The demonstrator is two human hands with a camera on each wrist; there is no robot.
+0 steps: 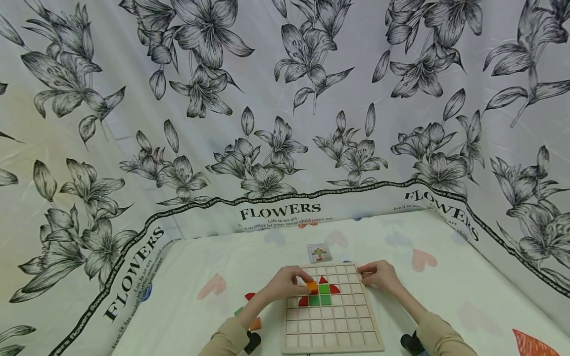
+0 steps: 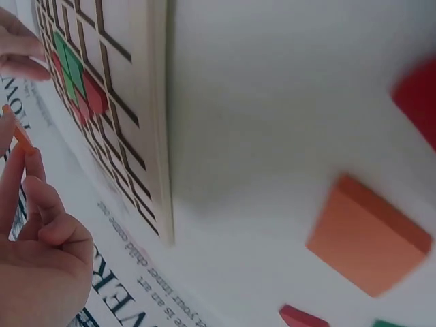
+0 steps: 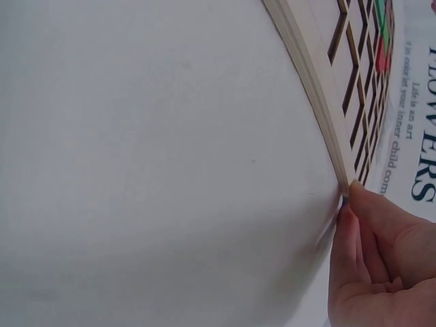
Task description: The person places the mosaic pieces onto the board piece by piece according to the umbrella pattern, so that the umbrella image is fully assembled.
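Observation:
Between the thumb and fingers of my left hand [image 1: 285,283] is an orange square tile [image 1: 312,287], pinched close over the wooden grid board [image 1: 329,326]. In the left wrist view the tile [image 2: 22,136] appears edge-on at the fingertips. Green square tiles [image 1: 324,289] sit in the grid, with red pieces around them: one pointed piece [image 1: 323,280] above, a curved one [image 1: 334,289] to the right and another [image 1: 304,301] at lower left. My right hand [image 1: 382,275] pinches the board's far right corner between thumb and finger.
Left of the board lie a loose orange block [image 2: 371,235], a red piece [image 1: 250,296] and a green piece [image 1: 239,311]. A small picture card [image 1: 319,252] with a coloured pattern lies beyond the board. A flower-print curtain [image 1: 267,148] hangs around the table.

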